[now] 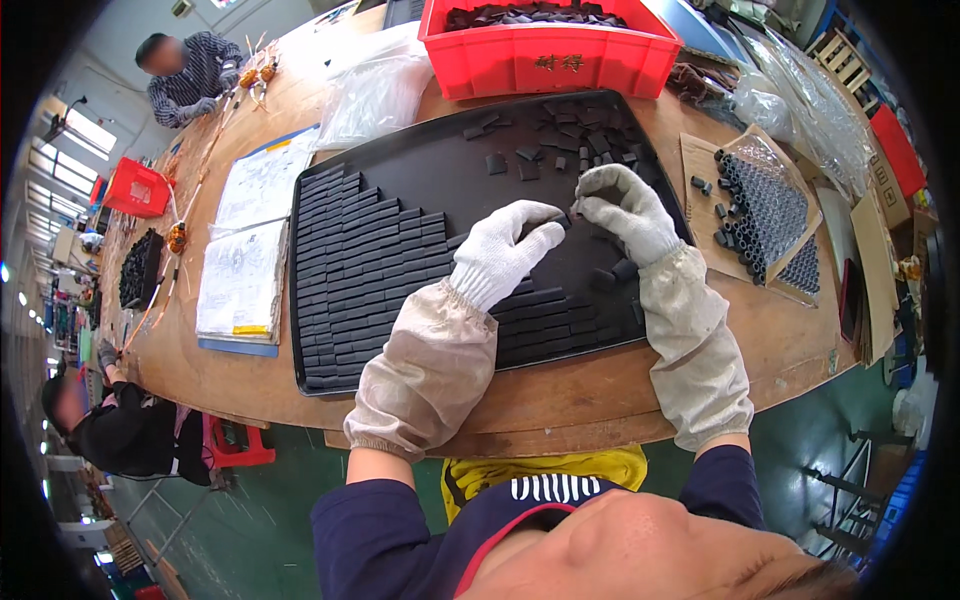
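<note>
A large black tray (410, 165) lies on the table before me. Short black rubber-like pieces (345, 270) fill its left and near side in neat, tight rows. Loose black pieces (527, 155) are scattered over its far right part. Above the tray's middle, my left hand (505, 248), in a white glove, pinches a small black piece (563, 222) at its fingertips. Facing it, my right hand (628, 215), also gloved, has thumb and fingers drawn together close to that piece. What sits between the right fingertips is too small to make out.
A red bin (550, 65) of black pieces stands behind the tray. To the right, black tubes (765, 205) stand packed on cardboard. An open document folder (245, 260) and a plastic bag (375, 90) lie left. Two other people work at the table's left side.
</note>
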Action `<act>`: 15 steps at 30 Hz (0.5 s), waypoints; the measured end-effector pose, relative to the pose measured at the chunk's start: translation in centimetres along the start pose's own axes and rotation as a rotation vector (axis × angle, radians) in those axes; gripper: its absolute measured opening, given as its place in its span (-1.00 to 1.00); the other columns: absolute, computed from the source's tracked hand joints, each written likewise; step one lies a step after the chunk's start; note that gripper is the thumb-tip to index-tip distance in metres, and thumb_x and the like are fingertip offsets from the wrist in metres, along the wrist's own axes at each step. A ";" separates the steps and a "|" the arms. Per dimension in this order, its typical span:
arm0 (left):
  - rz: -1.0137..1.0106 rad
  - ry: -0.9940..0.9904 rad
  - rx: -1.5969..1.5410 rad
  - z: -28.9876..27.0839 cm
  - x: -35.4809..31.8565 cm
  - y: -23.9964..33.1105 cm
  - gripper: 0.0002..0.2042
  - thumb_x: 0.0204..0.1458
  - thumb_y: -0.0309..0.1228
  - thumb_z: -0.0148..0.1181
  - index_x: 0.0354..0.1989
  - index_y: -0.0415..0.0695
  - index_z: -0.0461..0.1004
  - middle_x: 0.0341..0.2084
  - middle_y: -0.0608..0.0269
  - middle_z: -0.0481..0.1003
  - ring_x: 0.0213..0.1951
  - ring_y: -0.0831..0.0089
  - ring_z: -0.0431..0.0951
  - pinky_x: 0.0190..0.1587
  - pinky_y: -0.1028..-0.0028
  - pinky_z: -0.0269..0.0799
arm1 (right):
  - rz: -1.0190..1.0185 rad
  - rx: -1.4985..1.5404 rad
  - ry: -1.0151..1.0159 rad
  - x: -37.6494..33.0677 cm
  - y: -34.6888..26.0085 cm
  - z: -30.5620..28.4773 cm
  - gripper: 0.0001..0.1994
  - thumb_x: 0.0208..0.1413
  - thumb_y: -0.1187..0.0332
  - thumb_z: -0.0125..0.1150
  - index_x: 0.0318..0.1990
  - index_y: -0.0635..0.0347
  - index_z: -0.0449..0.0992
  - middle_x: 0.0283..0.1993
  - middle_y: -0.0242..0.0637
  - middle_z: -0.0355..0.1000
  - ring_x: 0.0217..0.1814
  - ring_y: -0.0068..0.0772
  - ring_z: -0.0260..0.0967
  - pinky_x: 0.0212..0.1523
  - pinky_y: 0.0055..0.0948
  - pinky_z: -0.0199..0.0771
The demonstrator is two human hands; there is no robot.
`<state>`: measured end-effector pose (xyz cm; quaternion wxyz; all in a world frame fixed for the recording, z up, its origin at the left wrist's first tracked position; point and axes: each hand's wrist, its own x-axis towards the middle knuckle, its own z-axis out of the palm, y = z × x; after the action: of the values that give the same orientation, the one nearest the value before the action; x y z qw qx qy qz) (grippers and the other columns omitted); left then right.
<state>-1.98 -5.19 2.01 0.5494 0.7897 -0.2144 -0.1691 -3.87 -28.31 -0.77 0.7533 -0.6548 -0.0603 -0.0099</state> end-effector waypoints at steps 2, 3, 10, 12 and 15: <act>0.041 -0.001 0.035 0.1 0.1 -0.1 -0.61 0.22 -0.23 0.27 0.15 -0.15 0.53 -0.12 0.27 0.62 -0.19 0.61 0.54 -0.18 0.56 0.50 | -0.070 0.059 -0.028 -0.2 0.4 0.6 -0.73 0.18 0.57 0.30 0.03 0.23 0.52 -0.05 -0.36 0.53 0.00 -0.52 0.51 0.07 -0.49 0.52; 0.045 0.000 0.023 0.0 0.1 -0.4 -0.61 0.22 -0.23 0.27 0.15 -0.16 0.53 -0.12 0.27 0.62 -0.19 0.61 0.54 -0.18 0.56 0.50 | -0.071 0.031 -0.014 -0.2 0.4 0.9 -0.74 0.17 0.62 0.28 0.01 0.23 0.52 -0.07 -0.35 0.54 0.02 -0.49 0.52 0.10 -0.48 0.53; -0.106 -0.034 -0.009 -0.1 -0.2 0.6 -0.58 0.23 -0.20 0.26 0.15 -0.20 0.51 -0.16 0.28 0.61 -0.24 0.64 0.52 -0.24 0.57 0.49 | -0.113 0.062 0.056 -0.5 0.5 2.3 -0.77 0.21 0.61 0.26 -0.01 0.22 0.51 -0.07 -0.33 0.54 0.01 -0.50 0.52 0.09 -0.48 0.53; -0.155 -0.055 -0.072 -0.2 -0.3 1.0 -0.58 0.24 -0.19 0.26 0.15 -0.20 0.51 -0.20 0.31 0.60 -0.30 0.67 0.49 -0.29 0.59 0.47 | -0.101 0.039 0.078 -0.6 0.5 2.6 -0.78 0.22 0.59 0.25 0.00 0.22 0.51 -0.05 -0.33 0.54 0.01 -0.50 0.51 0.09 -0.48 0.53; -0.210 -0.084 -0.210 -0.4 -0.3 1.4 -0.59 0.24 -0.17 0.25 0.14 -0.17 0.51 -0.25 0.38 0.58 -0.39 0.71 0.43 -0.35 0.63 0.42 | -0.162 -0.050 0.130 -0.8 1.1 3.1 -0.77 0.25 0.56 0.24 0.04 0.23 0.49 -0.03 -0.33 0.54 0.01 -0.51 0.50 0.10 -0.49 0.51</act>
<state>-2.21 -5.16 3.46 0.5988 0.7382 -0.1344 -0.2802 -4.81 -25.16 -1.51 0.7358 -0.6643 -0.0641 -0.1148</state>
